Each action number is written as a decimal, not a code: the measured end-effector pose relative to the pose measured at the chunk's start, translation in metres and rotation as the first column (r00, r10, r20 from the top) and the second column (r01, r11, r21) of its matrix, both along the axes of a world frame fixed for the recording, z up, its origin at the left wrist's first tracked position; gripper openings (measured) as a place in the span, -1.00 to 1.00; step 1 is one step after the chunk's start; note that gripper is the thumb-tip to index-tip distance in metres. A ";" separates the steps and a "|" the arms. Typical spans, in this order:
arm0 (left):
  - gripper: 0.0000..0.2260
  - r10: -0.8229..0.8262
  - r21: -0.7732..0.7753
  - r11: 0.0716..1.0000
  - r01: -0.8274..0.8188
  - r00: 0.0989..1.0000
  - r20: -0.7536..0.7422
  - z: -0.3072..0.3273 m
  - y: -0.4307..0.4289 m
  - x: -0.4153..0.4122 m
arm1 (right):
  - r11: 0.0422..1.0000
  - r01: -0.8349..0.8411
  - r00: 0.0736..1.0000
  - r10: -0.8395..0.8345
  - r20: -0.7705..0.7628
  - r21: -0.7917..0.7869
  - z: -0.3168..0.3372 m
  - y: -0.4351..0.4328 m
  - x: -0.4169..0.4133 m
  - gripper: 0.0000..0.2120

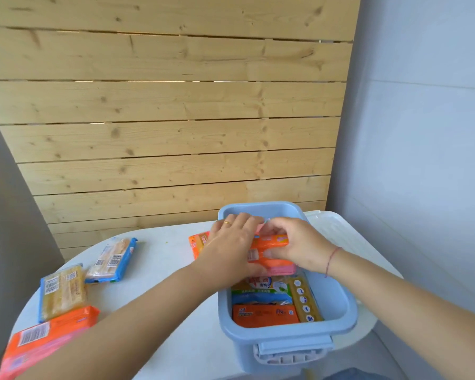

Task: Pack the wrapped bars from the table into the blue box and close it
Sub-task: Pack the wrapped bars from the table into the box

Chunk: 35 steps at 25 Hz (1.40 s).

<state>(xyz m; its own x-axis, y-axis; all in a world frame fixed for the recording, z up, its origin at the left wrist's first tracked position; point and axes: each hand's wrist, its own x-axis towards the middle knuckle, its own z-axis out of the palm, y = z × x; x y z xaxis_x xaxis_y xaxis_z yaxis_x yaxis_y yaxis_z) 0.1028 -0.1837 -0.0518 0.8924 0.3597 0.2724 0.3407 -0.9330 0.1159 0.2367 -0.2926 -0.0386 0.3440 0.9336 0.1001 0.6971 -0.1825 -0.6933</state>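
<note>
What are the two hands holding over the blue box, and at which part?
Both hold an orange wrapped bar: the right hand pinches its right end with the fingers, and the left hand covers its left part.

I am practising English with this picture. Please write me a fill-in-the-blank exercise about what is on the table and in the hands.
1. Both hands hold an ____ bar over the blue box.
2. The box has no ____ on it.
3. The left hand wears a ____ on one finger.

Answers: orange; lid; ring
</note>
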 end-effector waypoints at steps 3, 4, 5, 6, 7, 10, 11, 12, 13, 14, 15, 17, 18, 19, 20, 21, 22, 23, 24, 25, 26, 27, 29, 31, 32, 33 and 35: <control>-0.43 0.127 -0.102 0.985 -0.139 0.985 -0.118 -0.005 0.012 0.002 | 0.996 -0.059 0.975 0.072 0.211 -0.066 -0.011 0.008 -0.001 -0.72; -0.48 0.131 -0.133 0.980 -0.147 0.984 -0.123 -0.008 0.012 0.003 | 0.992 -0.069 0.937 0.101 0.333 -0.107 -0.012 0.009 0.000 -0.73; -0.52 0.133 -0.153 0.977 -0.150 0.984 -0.116 -0.010 0.013 0.004 | 0.986 -0.077 0.902 0.131 0.411 -0.146 -0.013 0.011 0.000 -0.75; -0.54 0.133 -0.160 0.976 -0.149 0.985 -0.107 -0.012 0.012 0.006 | 0.981 -0.082 0.888 0.153 0.433 -0.178 -0.013 0.012 -0.001 -0.75; -0.54 0.137 -0.164 0.975 -0.151 0.986 -0.098 -0.013 0.010 0.007 | 0.976 -0.084 0.889 0.163 0.427 -0.199 -0.014 0.014 -0.002 -0.75; -0.51 0.119 -0.292 0.952 -0.096 0.991 0.064 -0.014 0.002 0.006 | 0.977 -0.066 0.876 0.155 0.458 -0.204 -0.017 0.016 -0.002 -0.74; -0.50 0.123 -0.367 0.929 -0.047 0.975 0.187 -0.012 0.001 -0.001 | 0.977 -0.064 0.870 0.154 0.468 -0.202 -0.018 0.015 -0.001 -0.73; -0.53 0.159 -0.422 0.906 -0.009 0.933 0.322 -0.011 0.003 -0.013 | 0.977 -0.068 0.873 0.156 0.462 -0.200 -0.017 0.012 -0.001 -0.72; -0.58 0.224 -0.441 0.897 -0.006 0.868 0.443 -0.011 0.010 -0.028 | 0.978 -0.077 0.886 0.155 0.437 -0.193 -0.015 0.010 -0.001 -0.70; -0.64 0.304 -0.433 0.899 -0.064 0.803 0.513 -0.016 0.022 -0.048 | 0.982 -0.085 0.906 0.147 0.396 -0.171 -0.013 0.009 -0.002 -0.70; -0.68 0.389 -0.417 0.893 -0.171 0.760 0.521 -0.024 0.039 -0.069 | 0.988 -0.083 0.925 0.126 0.358 -0.132 -0.010 0.006 0.000 -0.70; -0.62 0.629 -0.412 0.767 -0.491 0.704 0.332 -0.042 0.077 -0.121 | 0.995 -0.083 0.944 0.094 0.317 -0.049 -0.005 0.004 0.001 -0.73; -0.56 0.751 -0.414 0.647 -0.641 0.631 0.195 -0.052 0.096 -0.146 | 0.996 -0.083 0.947 0.083 0.310 -0.014 -0.003 0.003 0.001 -0.74; -0.50 0.842 -0.407 0.519 -0.751 0.532 0.093 -0.059 0.114 -0.169 | 0.996 -0.084 0.948 0.076 0.308 0.014 -0.001 0.004 -0.002 -0.76; -0.46 0.898 -0.391 0.413 -0.823 0.440 0.023 -0.066 0.129 -0.186 | 0.996 -0.083 0.949 0.069 0.308 0.033 0.001 0.005 -0.004 -0.77; -0.41 0.926 -0.372 0.335 -0.866 0.375 -0.040 -0.072 0.142 -0.198 | 0.996 -0.081 0.949 0.064 0.308 0.043 0.002 0.007 -0.008 -0.79; -0.36 0.937 -0.360 0.274 -0.892 0.331 -0.108 -0.077 0.151 -0.204 | 0.996 -0.080 0.950 0.063 0.305 0.041 0.003 0.010 -0.012 -0.79; -0.30 0.937 -0.364 0.220 -0.905 0.300 -0.178 -0.082 0.157 -0.208 | 0.996 -0.079 0.951 0.065 0.304 0.034 0.003 0.012 -0.016 -0.80; -0.23 0.931 -0.384 0.170 -0.907 0.275 -0.239 -0.088 0.162 -0.208 | 0.996 -0.082 0.950 0.071 0.305 0.024 0.004 0.015 -0.021 -0.80; -0.16 0.925 -0.418 0.126 -0.900 0.259 -0.278 -0.095 0.166 -0.207 | 0.996 -0.090 0.947 0.082 0.310 0.014 0.004 0.017 -0.025 -0.79; -0.10 0.922 -0.450 0.101 -0.888 0.253 -0.294 -0.102 0.169 -0.205 | 0.995 -0.097 0.945 0.091 0.314 0.004 0.003 0.018 -0.028 -0.79; -0.08 0.925 -0.469 0.090 -0.879 0.249 -0.288 -0.108 0.172 -0.204 | 0.995 -0.101 0.944 0.098 0.316 -0.009 0.002 0.019 -0.031 -0.79; -0.21 0.950 -0.483 0.083 -0.872 0.216 -0.227 -0.115 0.176 -0.199 | 0.994 -0.096 0.944 0.106 0.312 -0.050 0.000 0.018 -0.032 -0.81; -0.39 0.975 -0.528 0.067 -0.847 0.167 -0.145 -0.113 0.175 -0.198 | 0.992 -0.093 0.945 0.117 0.305 -0.090 -0.002 0.017 -0.033 -0.81; -0.44 0.985 -0.548 0.073 -0.833 0.147 -0.092 -0.111 0.173 -0.198 | 0.991 -0.095 0.946 0.121 0.300 -0.099 -0.002 0.016 -0.034 -0.81; -0.46 0.990 -0.559 0.103 -0.823 0.137 -0.020 -0.108 0.170 -0.198 | 0.990 -0.099 0.947 0.125 0.295 -0.102 -0.002 0.017 -0.036 -0.81; -0.41 0.966 -0.554 0.254 -0.793 0.179 0.187 -0.096 0.158 -0.191 | 0.990 -0.105 0.949 0.128 0.289 -0.094 0.000 0.018 -0.038 -0.83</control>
<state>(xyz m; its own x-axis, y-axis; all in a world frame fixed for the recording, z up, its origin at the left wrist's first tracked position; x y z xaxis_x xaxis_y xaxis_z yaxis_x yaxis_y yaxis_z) -0.0881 -0.0255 -0.1479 -0.2841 0.9400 0.1888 0.7329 0.0860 0.6749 0.1991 -0.2742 -0.0386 0.1985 0.9743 0.1065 0.8871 -0.1324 -0.4422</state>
